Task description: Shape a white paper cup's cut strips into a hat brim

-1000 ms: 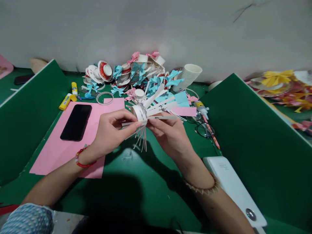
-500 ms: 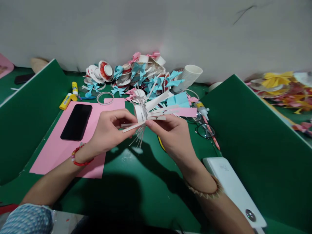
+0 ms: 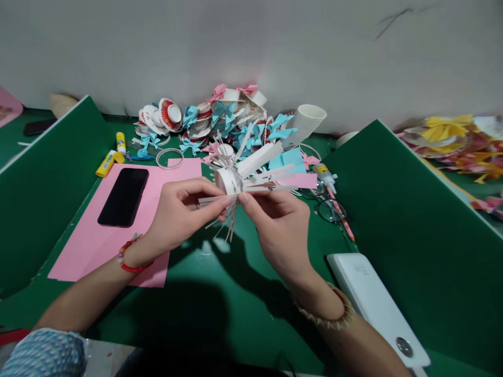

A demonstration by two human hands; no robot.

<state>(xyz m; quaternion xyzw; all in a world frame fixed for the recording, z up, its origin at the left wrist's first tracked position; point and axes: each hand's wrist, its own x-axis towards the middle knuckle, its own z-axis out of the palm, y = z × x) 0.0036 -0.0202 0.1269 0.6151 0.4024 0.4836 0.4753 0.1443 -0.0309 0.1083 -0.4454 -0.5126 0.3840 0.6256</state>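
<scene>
"What sort of place is this?"

"A craft workspace, though whether workshop or classroom I can't tell."

"What shows it?"

"Dividers (image 3: pixel 424 225) split the green desk (image 3: pixel 204 314) into bays. This one has glue (image 3: pixel 106 163), pink paper (image 3: pixel 82 251), a cup stack (image 3: pixel 308 120), a heap of bows (image 3: pixel 253 135) and a fringed cup (image 3: pixel 230 180)."

"And next door?"

"Yellow bows (image 3: pixel 446 128) lie past the right-hand divider, so there's craftwork there too."
</scene>
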